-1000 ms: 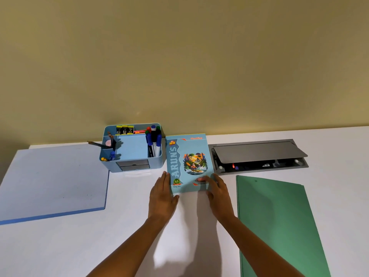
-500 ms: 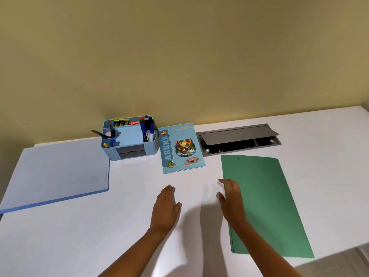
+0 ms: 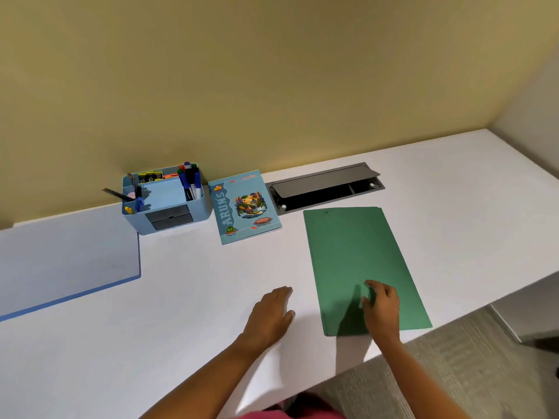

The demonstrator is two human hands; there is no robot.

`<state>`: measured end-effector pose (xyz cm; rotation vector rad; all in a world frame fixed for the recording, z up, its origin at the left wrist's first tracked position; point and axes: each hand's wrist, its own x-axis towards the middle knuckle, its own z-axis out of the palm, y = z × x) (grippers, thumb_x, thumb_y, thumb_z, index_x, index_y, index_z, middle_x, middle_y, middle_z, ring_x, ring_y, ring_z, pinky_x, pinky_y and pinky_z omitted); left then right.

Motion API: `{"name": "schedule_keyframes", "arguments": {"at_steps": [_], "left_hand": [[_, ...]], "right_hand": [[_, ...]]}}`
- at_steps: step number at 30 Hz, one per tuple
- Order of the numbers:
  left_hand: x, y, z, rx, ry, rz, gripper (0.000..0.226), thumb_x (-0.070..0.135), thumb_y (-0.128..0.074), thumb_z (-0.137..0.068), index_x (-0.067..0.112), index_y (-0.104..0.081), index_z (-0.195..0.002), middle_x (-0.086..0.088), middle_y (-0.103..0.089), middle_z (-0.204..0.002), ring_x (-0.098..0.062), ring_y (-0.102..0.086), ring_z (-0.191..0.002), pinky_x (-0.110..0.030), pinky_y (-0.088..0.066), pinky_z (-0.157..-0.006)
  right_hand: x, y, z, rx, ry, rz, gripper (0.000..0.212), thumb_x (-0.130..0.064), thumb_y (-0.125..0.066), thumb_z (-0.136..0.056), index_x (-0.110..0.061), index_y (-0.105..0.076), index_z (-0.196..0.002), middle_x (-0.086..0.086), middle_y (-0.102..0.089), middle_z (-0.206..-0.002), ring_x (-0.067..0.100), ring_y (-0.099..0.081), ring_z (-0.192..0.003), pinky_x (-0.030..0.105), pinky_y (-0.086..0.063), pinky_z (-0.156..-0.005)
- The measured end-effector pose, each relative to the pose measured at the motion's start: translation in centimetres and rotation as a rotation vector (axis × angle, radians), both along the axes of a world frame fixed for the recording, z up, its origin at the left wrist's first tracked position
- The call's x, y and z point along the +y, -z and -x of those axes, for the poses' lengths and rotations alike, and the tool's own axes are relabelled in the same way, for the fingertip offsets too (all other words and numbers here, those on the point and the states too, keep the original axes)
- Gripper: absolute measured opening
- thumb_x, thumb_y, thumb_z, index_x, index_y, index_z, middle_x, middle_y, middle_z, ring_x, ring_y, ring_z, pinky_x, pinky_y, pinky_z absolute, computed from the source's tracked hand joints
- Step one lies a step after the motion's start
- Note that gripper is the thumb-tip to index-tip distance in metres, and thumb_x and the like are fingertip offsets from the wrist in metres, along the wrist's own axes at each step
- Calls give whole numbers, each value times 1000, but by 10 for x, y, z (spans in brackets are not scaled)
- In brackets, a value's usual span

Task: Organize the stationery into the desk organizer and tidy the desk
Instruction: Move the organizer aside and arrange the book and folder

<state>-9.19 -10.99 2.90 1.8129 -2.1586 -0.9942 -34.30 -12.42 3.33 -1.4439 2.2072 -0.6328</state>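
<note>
Desk organizer (image 3: 169,204) sits at the back by the wall, packed w/ markers, pens and a blue note pad, so the stationery part looks basically done. Notebook (image 3: 246,205) lies flat just beside it on the right, squared up, nobody touching it. Right of that, the grey cable tray (image 3: 325,186) w/ its flap up. Big blue mat (image 3: 66,258) at far left of the desk (image 3: 181,297).

Now the action's on the green folder (image 3: 360,267). It lies flat at the front right, slightly skewed, near corner close to the desk edge. Right hand (image 3: 382,306) is down on its near end, fingers curled, tips on the cover; grip not closed round anything, more a press than a pinch. Whether the thumb is under the edge, can't tell. Left hand (image 3: 272,316) is flat on the bare desk just left of the folder, fingers loosely spread, holding nothing.

So I'd call this the tidy-the-desk stage, folder being the last loose item. Next move prob. needs the right hand to slide or lift the folder away from the edge and line it up w/ the notebook, left hand coming over to steady the near-left corner. It's thin and floppy, so a one-handed lift may bend it; sliding flat looks safer.
</note>
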Motion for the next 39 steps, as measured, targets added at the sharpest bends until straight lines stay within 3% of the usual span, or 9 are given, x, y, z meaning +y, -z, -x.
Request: {"name": "schedule_keyframes", "arguments": {"at_steps": [6, 14, 21, 24, 29, 34, 39], "left_hand": [[8, -6, 31, -108, 208, -101, 69, 37, -44, -96, 17, -8, -151, 0, -14, -159, -22, -18, -144, -40, -23, -115], [12, -4, 60, -172, 266, -105, 65, 38, -43, -97, 19, -12, -151, 2, -13, -159, -27, -12, -146, -49, -19, -115], [14, 4, 59, -181, 222, -94, 64, 38, -43, -96, 18, -16, -150, 3, -11, -159, -21, -11, -146, -45, -16, -117], [12, 6, 56, -166, 183, -75, 63, 36, -44, -96, 17, -18, -150, 2, -14, -159, -19, -15, -146, -41, -18, -117], [7, 8, 48, -122, 114, -36, 59, 33, -46, -95, 12, -26, -147, -5, -30, -153, -24, -32, -138, -36, -30, -112], [-1, -1, 40, -15, -2, -100, 54, 35, -42, -97, 12, -30, -145, -8, -39, -145, -25, -42, -129, -35, -36, -107], [-12, -24, 44, 176, -157, -195, 54, 38, -41, -98, 14, -31, -145, -8, -40, -147, -23, -40, -133, -31, -31, -109]], "right_hand": [[-7, -3, 46, 92, 185, -182, 57, -12, -67, -85, -8, -43, -137, 24, -33, -141, 41, -27, -132, 52, -33, -106], [-25, 0, 68, 138, 249, -379, 70, -36, -73, -79, -11, -36, -134, 25, -36, -134, 43, -33, -124, 52, -33, -103], [-42, -8, 82, -88, 429, -490, 80, -29, -82, -71, -7, -31, -128, 28, -37, -132, 43, -34, -123, 49, -34, -100], [-49, -4, 91, -178, 418, -522, 76, -33, -87, -63, -1, -43, -117, 24, -51, -122, 42, -46, -114, 49, -44, -95], [-40, -24, 77, -219, 332, -397, 44, -37, -77, -76, -4, -55, -95, 19, -64, -104, 36, -57, -92, 42, -47, -80], [-30, -57, 54, -197, 285, -265, 52, -38, -74, -79, -8, -55, -117, 14, -62, -114, 35, -57, -102, 42, -46, -84], [-19, -103, 21, -132, 214, -52, 41, -29, -72, -82, -11, -54, -115, 15, -66, -107, 36, -60, -95, 40, -47, -79]]}}
